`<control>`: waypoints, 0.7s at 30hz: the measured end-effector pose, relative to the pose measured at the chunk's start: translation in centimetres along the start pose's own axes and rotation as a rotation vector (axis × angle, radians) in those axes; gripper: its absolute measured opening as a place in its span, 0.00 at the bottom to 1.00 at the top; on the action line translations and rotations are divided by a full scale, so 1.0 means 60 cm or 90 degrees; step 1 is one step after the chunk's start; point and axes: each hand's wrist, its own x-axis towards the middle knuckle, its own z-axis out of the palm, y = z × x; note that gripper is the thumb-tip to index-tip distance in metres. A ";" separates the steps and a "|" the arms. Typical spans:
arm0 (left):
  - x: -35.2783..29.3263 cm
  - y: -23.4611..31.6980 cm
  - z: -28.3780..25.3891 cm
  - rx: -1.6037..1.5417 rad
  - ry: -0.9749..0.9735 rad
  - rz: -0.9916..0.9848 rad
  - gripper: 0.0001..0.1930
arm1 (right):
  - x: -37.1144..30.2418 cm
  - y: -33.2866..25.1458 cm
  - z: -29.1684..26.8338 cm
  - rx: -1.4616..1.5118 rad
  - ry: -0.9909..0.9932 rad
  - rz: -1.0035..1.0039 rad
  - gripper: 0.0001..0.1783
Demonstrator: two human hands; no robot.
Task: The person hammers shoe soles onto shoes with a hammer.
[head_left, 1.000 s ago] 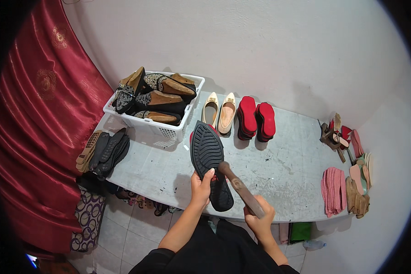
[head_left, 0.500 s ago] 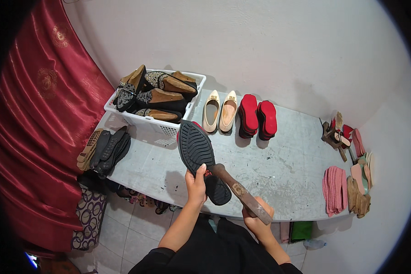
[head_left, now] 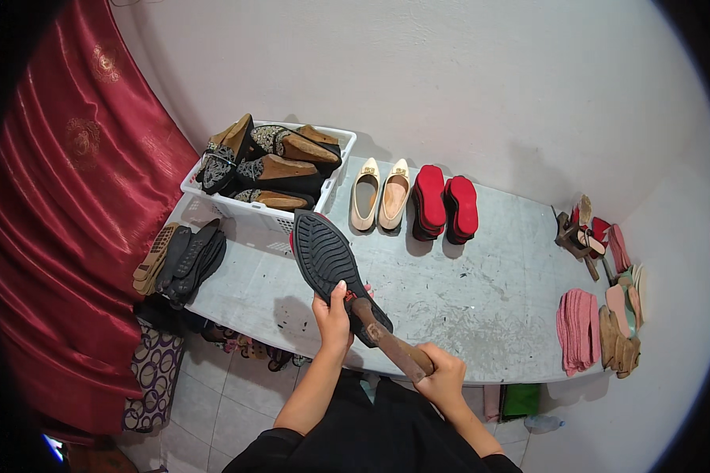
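My left hand (head_left: 335, 319) grips a black shoe sole (head_left: 323, 254) by its narrow waist, thumb lying across the ridged tread. The tread faces up toward me, and a bit of red shows along its left edge. In my right hand (head_left: 442, 372) is a worn brown hammer (head_left: 398, 351), fingers wrapped round its handle. Its far end lies over the heel part of the sole, apparently touching it. The sole is tilted above the near side of the table, toe pointing up and left.
A white basket (head_left: 248, 211) of black embellished shoes on wooden lasts stands on the grey table (head_left: 481, 315). Beside it are cream flats (head_left: 380, 197) and stacked red soles (head_left: 446, 201). Dark soles (head_left: 191, 260) lie left; pink pieces (head_left: 578, 331) and tools (head_left: 576, 236) lie right.
The sole has shifted slightly left and turned in my left hand. The hammer has swung down and left onto the heel part, my right hand moving a little with it.
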 end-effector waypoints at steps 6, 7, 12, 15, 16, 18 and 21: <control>0.008 0.004 -0.010 -0.016 0.000 -0.015 0.15 | -0.006 -0.007 -0.004 0.006 -0.043 0.025 0.11; 0.012 -0.002 -0.016 0.019 0.008 0.015 0.15 | -0.007 -0.004 -0.002 -0.026 -0.069 0.044 0.14; 0.009 0.012 -0.004 0.022 0.022 -0.005 0.15 | -0.004 -0.014 -0.023 0.006 -0.065 0.045 0.10; 0.014 0.010 -0.015 0.009 0.023 -0.005 0.15 | -0.011 -0.001 -0.023 0.012 -0.080 0.035 0.08; 0.016 0.006 -0.017 0.015 0.021 0.006 0.15 | -0.014 0.006 -0.023 -0.016 -0.087 0.033 0.08; 0.017 0.005 -0.015 0.022 0.018 0.018 0.15 | -0.017 0.009 -0.029 -0.026 -0.101 0.057 0.10; 0.016 0.006 -0.014 0.006 0.033 0.011 0.14 | -0.017 0.003 -0.038 0.014 -0.113 0.080 0.10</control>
